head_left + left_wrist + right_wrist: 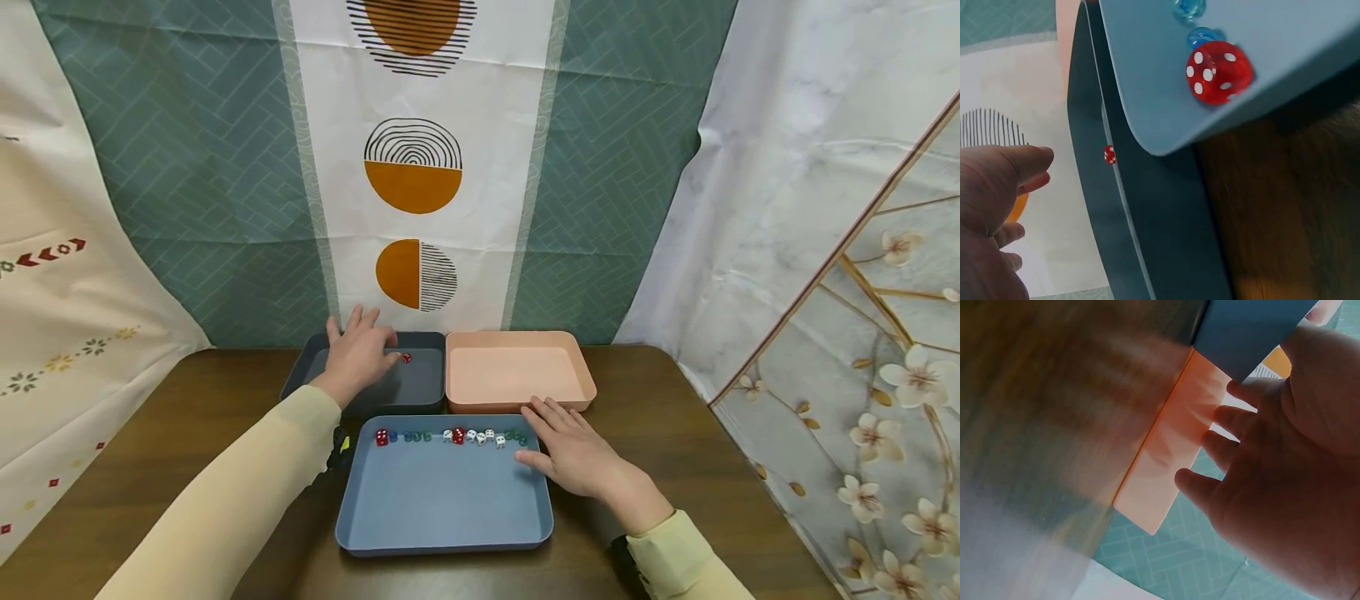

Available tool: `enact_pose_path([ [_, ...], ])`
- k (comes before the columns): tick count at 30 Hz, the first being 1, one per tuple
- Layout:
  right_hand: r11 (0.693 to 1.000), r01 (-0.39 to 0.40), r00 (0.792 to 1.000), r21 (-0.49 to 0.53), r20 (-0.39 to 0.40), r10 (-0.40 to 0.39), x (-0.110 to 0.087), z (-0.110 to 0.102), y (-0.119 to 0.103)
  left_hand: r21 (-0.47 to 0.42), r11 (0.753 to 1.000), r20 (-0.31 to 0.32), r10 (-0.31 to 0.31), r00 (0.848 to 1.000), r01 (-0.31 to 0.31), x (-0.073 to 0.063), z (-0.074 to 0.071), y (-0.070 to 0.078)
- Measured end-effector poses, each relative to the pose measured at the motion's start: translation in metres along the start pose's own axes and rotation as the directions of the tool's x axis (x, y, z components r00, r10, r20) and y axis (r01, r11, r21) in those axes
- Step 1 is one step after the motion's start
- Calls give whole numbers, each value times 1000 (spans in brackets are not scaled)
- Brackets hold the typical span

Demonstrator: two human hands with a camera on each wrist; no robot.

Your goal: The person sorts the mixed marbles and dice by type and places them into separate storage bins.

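Note:
My left hand (356, 354) hovers over the dark tray (423, 379), its fingers spread and holding nothing. A small red die (407, 358) lies in that tray, just right of the thumb. My right hand (573, 446) is over the right rim of the blue tray (446, 504), fingers extended, with nothing in its grasp; whether it touches the rim I cannot tell. Along the far side of the blue tray run a red die (382, 437), a small blue piece (393, 436), green pieces (417, 436), another red die (458, 435) and several white dice (482, 437).
A pink tray (521, 371) stands right of the dark one, behind the blue tray. All three sit on a brown wooden table (217, 400). Patterned cloth (622, 167) hangs behind the table, and more cloth borders both sides.

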State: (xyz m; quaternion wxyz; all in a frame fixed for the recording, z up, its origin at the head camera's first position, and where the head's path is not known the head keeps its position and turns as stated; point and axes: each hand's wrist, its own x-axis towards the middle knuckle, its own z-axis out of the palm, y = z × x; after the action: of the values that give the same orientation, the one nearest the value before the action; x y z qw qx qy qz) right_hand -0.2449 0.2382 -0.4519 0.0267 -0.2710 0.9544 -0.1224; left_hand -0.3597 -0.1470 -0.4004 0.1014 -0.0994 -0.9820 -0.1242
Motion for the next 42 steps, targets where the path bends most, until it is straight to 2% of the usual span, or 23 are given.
enact_pose_path([
  [5, 999, 20, 1000, 47, -16, -19, -1, -1, -1, 9, 999, -2, 31, 1000, -31, -13, -7, 0],
  [13, 1000, 3, 1000, 23, -1, -3, 0, -4, -2, 14, 997, -3, 72, 997, -72, -34, -16, 3],
  [16, 999, 16, 1000, 43, -13, -15, -1, -7, -4, 14, 996, -7, 91, 996, -91, -41, -16, 6],
  [23, 999, -10, 1000, 33, 15, 9, -3, -14, -11, 26, 991, -37, 135, 990, -134, -61, -15, 12],
  [32, 999, 36, 999, 24, -42, -35, 0, -1, 0, 19, 983, -51, 186, 981, -185, -87, -13, 16],
  [38, 998, 35, 999, 57, -40, -33, -2, -3, -2, 17, 979, -47, 203, 978, -202, -100, -10, 16],
  [42, 999, 23, 999, 25, -27, -23, 0, -2, -1, 15, 977, -50, 212, 976, -211, -109, -9, 15],
])
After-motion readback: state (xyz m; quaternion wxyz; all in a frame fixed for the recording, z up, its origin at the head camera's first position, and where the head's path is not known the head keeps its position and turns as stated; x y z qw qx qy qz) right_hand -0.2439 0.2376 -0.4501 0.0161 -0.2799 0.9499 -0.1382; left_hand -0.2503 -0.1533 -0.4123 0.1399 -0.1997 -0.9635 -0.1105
